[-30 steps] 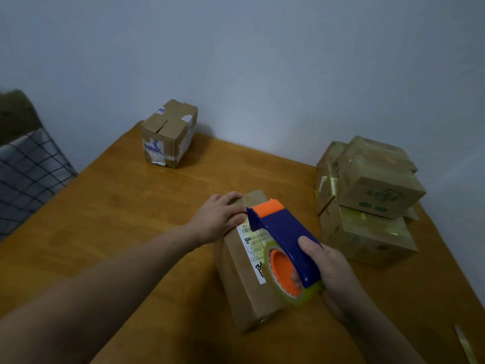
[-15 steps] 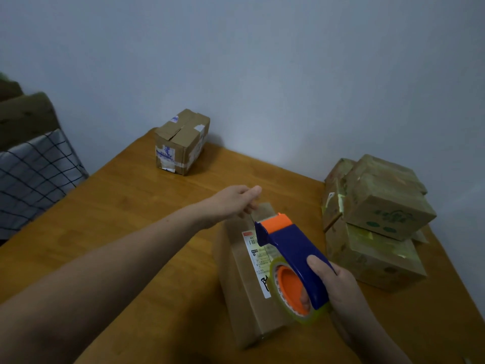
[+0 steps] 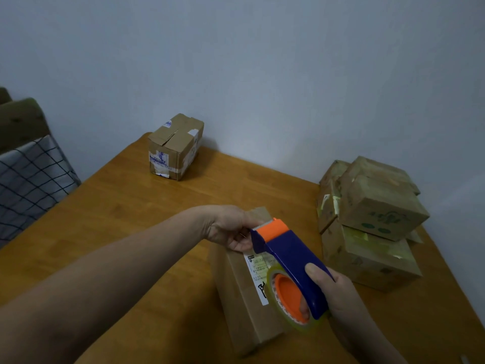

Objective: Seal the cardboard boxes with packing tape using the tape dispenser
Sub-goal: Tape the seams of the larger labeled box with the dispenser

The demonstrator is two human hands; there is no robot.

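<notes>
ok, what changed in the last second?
The left hand came off the box, lifted, and now curls its fingers at the cutter end of the tape dispenser; a pinch on tape cannot be confirmed. The right hand kept gripping the dispenser over the box. Other boxes unmoved.

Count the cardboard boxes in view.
5: a taped box far left, the labelled box under the tape dispenser, and at right a bottom box, top box and rear box. More may be hidden.
</notes>
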